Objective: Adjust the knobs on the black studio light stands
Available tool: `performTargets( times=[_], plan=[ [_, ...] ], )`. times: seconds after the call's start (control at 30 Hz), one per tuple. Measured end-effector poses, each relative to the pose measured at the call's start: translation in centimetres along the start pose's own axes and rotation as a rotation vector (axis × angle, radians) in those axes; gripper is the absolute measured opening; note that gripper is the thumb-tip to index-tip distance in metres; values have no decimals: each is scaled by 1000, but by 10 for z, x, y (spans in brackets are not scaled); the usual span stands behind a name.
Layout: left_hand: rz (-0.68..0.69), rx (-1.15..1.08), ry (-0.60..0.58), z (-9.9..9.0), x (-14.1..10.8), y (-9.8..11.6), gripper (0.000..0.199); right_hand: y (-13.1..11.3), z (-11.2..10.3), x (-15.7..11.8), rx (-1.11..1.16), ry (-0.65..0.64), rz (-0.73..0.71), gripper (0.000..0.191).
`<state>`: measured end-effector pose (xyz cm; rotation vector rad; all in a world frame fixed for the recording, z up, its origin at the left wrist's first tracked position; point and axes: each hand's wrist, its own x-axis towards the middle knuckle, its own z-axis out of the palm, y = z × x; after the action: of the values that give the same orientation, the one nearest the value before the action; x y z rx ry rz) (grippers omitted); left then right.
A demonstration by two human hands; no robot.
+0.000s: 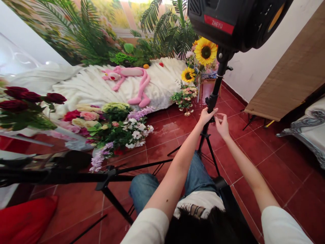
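A black studio light (228,25) with a red ZHEYU label sits on top of a black light stand (216,88) in front of me. My left hand (207,116) is wrapped round the stand's pole, just below a black clamp collar (211,101). Close beside it, on the pole's right side, my right hand (222,125) has its fingers bent and drawn together against the stand. Whatever lies between those fingertips is too small to make out. Below my hands the stand's legs spread over the floor near my knees.
Another black tripod (109,174) lies across the left foreground. Artificial flowers (111,125) stand beyond it. A pink plush toy (132,73) lies on white fabric (83,84). Sunflowers (205,51) rise behind the stand. A brown panel (281,67) leans at right, near ornate silver furniture (304,127).
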<state>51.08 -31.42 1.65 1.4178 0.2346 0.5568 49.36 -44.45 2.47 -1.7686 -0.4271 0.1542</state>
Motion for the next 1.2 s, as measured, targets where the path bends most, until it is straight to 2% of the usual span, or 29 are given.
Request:
performTargets(
  times=[0.07,0.13,0.2,0.27,0.37,0.5,0.6,0.73,0.93,1.2],
  plan=[
    [12,23,-33,-1,0,0,44,-1,6,4,228,7,203,24],
    [9,36,-21,-1,0,-1,44,-1,10,6,433,-24,342,14],
    [9,42,2,-1,1,-2,44,1,11,7,542,-71,381,12],
    [15,46,7,0,1,-3,44,3,8,7,516,-100,379,15],
    [21,43,2,1,0,-2,43,5,-2,3,247,-70,303,26],
    [28,40,8,1,1,-3,43,-3,-19,-6,-428,-17,-48,42],
    [38,26,-5,1,2,-5,44,-13,-24,-8,-777,-37,-192,46],
    [42,6,-16,0,4,-6,46,-28,-23,-2,-955,-90,-252,43],
    [17,-4,-45,-1,4,-1,47,-51,-23,15,-1160,-250,-260,35],
    [5,23,-70,-5,4,4,43,-57,1,25,-1254,-294,-255,34]
  ],
)
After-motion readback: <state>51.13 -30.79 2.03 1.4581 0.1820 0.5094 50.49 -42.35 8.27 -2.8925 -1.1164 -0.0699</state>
